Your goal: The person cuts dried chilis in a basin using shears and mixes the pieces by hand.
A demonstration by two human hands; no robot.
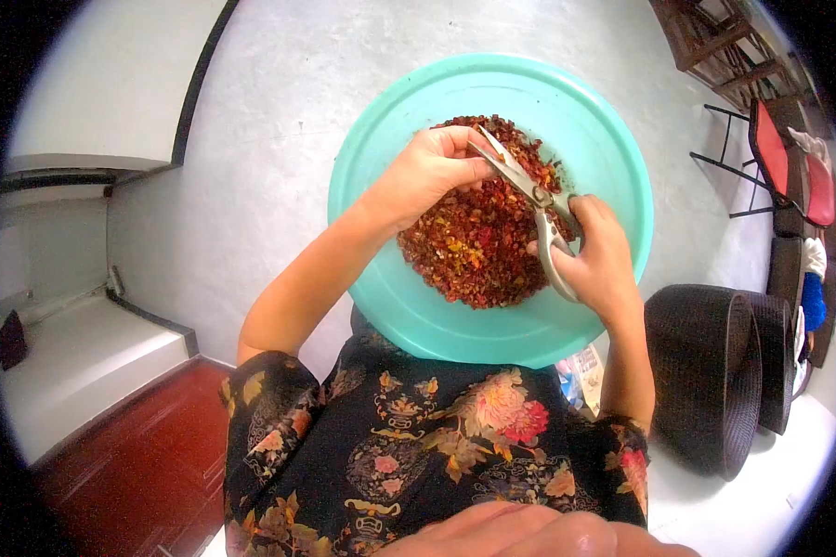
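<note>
In the head view, a wide turquoise plastic basin (372, 269) holds a heap of small chopped dark-red pieces (474, 246) with yellow bits, which look like cut dried chillies. My right hand (599, 246) grips the handles of a pair of scissors (540, 196) over the heap. Their blades are apart and point up and left. Close to the blades, my left hand (441, 172) is closed in a pinch, its thumb and forefinger by the tips. Whatever sits in that pinch is too small and hidden to name.
Dark woven baskets or stools (697, 371) stand at the right, beyond my right forearm. Farther up are a red folding chair (771, 153) and a wooden rack (724, 46). A white cabinet (111, 84) and a low white ledge (93, 353) line the left.
</note>
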